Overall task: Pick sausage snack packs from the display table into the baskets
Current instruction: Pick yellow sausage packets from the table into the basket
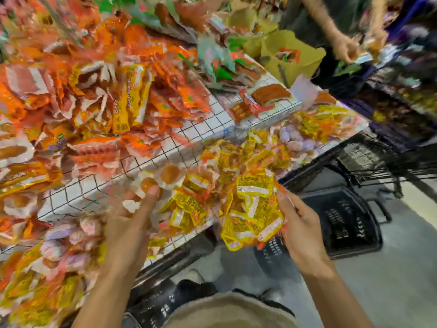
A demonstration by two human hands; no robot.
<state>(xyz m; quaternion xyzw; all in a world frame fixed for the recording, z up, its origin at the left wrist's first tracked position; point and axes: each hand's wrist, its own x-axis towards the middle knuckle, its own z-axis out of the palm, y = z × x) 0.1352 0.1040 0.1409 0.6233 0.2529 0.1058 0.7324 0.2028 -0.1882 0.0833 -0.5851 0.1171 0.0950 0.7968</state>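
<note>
From the head camera, the right hand [299,223] grips a bunch of yellow snack packs [254,209], fingers curled round its right edge. The bunch hangs at the near edge of the display table [194,143], above the floor; its long axis runs roughly near to far, the top pack's white label turned up toward the camera. The picture is too blurred to count the packs in it.

The left hand [132,221] reaches over the near compartment of loose yellow packs [191,204], its fingers stretched out fairly straight. One fingertip touches a clear pack with round brown pieces [163,177], which lies with its long axis running left to right against the wire divider [132,166].

Beyond the divider lies a heap of orange packs [113,91], pointing every way. A black basket [343,218] stands on the floor to the right, just beside the bunch. At the far right, another person's hand [347,47] is beside a yellow-green bag [293,60].
</note>
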